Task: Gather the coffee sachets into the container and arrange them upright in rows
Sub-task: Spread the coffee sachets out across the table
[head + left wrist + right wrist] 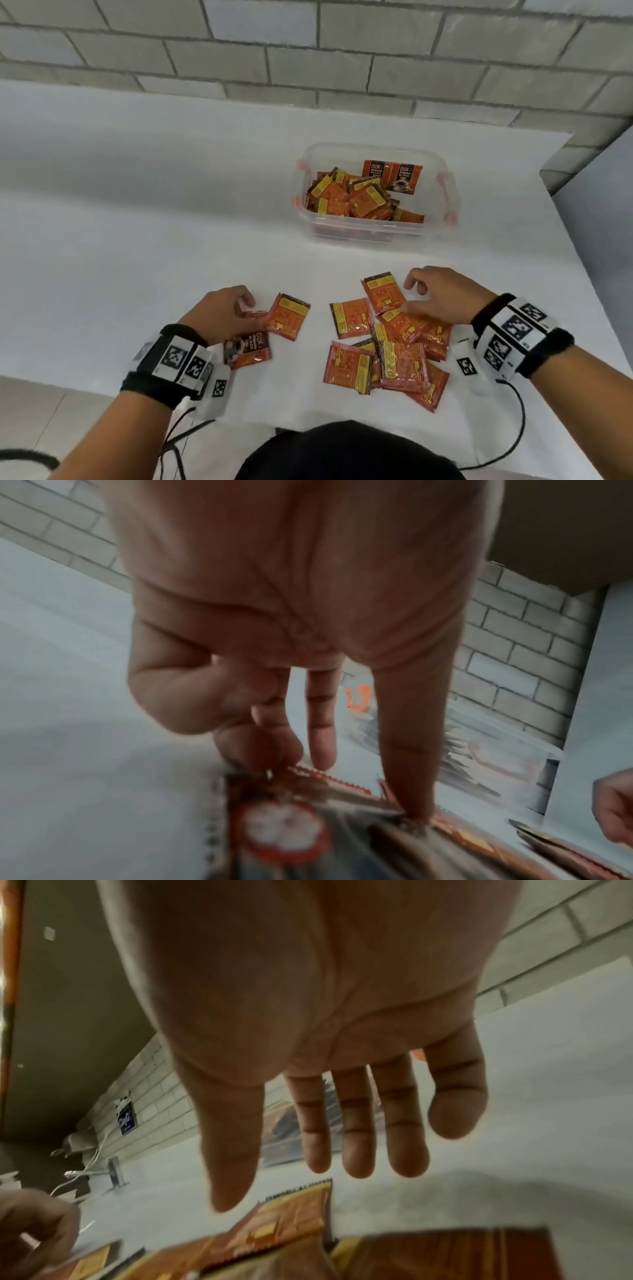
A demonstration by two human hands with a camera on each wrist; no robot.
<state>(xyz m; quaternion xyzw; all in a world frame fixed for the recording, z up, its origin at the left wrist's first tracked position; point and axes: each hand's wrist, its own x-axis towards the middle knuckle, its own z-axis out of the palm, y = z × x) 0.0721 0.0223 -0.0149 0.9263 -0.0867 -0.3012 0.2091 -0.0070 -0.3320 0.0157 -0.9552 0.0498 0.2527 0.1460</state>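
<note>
White worktop [137,205] below grey brick carries my clear plastic container [442,226], part-filled with orange coffee sachets [346,200]; more lie loose nearby. My left hand [219,313] pinches 1 sachet [255,314]; my right hand [442,296] hovers, fingers [356,1123] relaxed wide.

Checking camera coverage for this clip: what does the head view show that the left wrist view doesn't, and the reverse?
Head only: the clear plastic container with a heap of sachets, two upright at its back, and the loose orange sachet pile under the right hand. Left wrist only: the thumb tip pressing a sachet. Both: the left hand on the dark-fronted coffee sachet.
</note>
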